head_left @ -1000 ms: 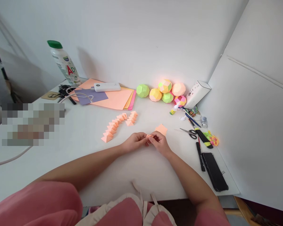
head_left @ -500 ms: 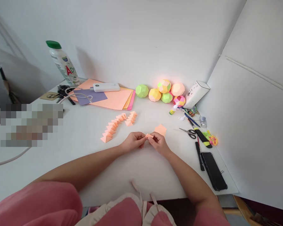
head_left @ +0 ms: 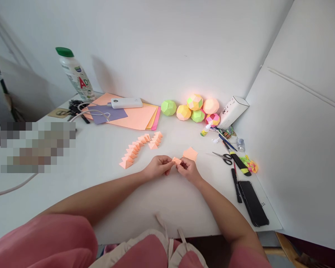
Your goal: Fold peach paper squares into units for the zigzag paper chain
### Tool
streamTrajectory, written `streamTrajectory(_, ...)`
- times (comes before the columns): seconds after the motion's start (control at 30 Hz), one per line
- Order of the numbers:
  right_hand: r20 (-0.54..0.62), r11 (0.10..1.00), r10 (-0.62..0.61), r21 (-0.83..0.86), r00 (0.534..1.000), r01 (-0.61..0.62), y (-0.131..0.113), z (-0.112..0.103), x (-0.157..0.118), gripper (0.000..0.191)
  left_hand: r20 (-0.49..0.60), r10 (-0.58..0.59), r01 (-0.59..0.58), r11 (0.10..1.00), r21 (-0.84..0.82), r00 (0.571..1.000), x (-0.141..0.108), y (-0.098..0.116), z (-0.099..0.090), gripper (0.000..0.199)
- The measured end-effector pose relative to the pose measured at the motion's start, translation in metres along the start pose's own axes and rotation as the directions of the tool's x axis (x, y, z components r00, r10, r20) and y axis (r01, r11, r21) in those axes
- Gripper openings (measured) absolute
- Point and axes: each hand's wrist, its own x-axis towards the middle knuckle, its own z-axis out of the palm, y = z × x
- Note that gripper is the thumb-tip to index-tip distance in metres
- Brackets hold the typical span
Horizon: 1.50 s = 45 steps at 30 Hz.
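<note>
A small folded piece of peach paper (head_left: 176, 160) is pinched between my two hands above the table. My left hand (head_left: 158, 166) grips its left end with thumb and forefinger. On the right end, the fingertips of my right hand (head_left: 189, 171) are closed. Just behind the right hand lies a flat peach paper piece (head_left: 190, 153) with pointed edges. Beyond my left hand, a curved row of folded peach paper units (head_left: 132, 149) stands on the table, and a shorter row (head_left: 155, 140) sits beside it.
Paper balls (head_left: 194, 102) line the wall. Peach sheets (head_left: 139, 118) lie under a white power bank (head_left: 126, 103), near a bottle (head_left: 76, 76). At right are scissors (head_left: 226, 159), a glue bottle (head_left: 205, 130), a box cutter (head_left: 241, 163) and a phone (head_left: 253, 203).
The paper between my fingers has turned slightly and shows more of its flat face. My right fingers have shifted a little on it. The rest stays where it was.
</note>
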Motion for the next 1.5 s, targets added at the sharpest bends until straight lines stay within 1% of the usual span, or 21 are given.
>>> streamTrajectory(0.13, -0.029, 0.997, 0.008, 0.076, 1.000, -0.005, 0.002, -0.004, 0.001, 0.012, -0.071, 0.015, -0.017, 0.999, -0.030, 0.997, 0.003, 0.001, -0.003, 0.033)
streamTrajectory(0.27, -0.026, 0.985, 0.008, 0.170, 1.000, -0.003, 0.004, -0.005, 0.002, 0.010, -0.055, 0.042, -0.045, 0.998, -0.051, 0.998, 0.003, 0.001, -0.003, 0.037)
streamTrajectory(0.33, -0.008, 0.981, -0.001, 0.192, 1.000, 0.002, 0.005, -0.004, 0.002, 0.014, -0.039, 0.045, -0.047, 0.998, -0.044, 0.998, 0.002, 0.001, -0.003, 0.037)
streamTrajectory(0.47, 0.035, 0.989, -0.005, 0.150, 0.999, -0.001, 0.004, -0.003, 0.002, 0.016, 0.005, 0.018, -0.018, 1.000, -0.015, 1.000, 0.001, 0.000, -0.001, 0.036)
streamTrajectory(0.67, 0.062, 0.996, -0.010, 0.087, 0.998, 0.005, 0.003, -0.004, 0.001, 0.021, 0.007, 0.016, -0.016, 1.000, -0.018, 1.000, 0.001, -0.001, -0.002, 0.035)
streamTrajectory(0.83, 0.049, 0.996, 0.020, 0.088, 0.999, -0.024, 0.005, -0.003, 0.001, 0.025, 0.024, 0.028, -0.025, 0.995, -0.092, 0.999, 0.002, -0.003, -0.002, 0.034)
streamTrajectory(1.0, 0.010, 0.985, 0.030, 0.169, 0.999, -0.031, 0.003, -0.003, 0.002, 0.023, 0.056, 0.057, -0.046, 0.982, -0.185, 0.997, 0.005, -0.006, -0.003, 0.033)
streamTrajectory(1.13, 0.004, 0.972, 0.009, 0.235, 1.000, -0.009, 0.002, -0.004, 0.003, 0.020, 0.074, 0.073, -0.059, 0.982, -0.181, 0.995, 0.006, -0.009, -0.003, 0.031)
streamTrajectory(1.27, -0.010, 0.960, -0.035, 0.276, 0.999, 0.036, 0.010, -0.003, 0.004, 0.021, 0.066, 0.071, -0.060, 0.986, -0.153, 0.995, 0.006, -0.011, -0.003, 0.033)
streamTrajectory(1.4, -0.014, 0.968, -0.060, 0.242, 0.998, 0.062, 0.013, 0.000, 0.003, 0.016, 0.050, 0.055, -0.050, 0.994, -0.099, 0.997, 0.004, -0.007, -0.002, 0.038)
streamTrajectory(1.5, -0.013, 0.977, -0.111, 0.183, 0.994, 0.111, 0.010, 0.001, 0.002, 0.009, 0.032, 0.052, -0.049, 0.996, -0.079, 0.998, 0.004, -0.004, -0.001, 0.038)
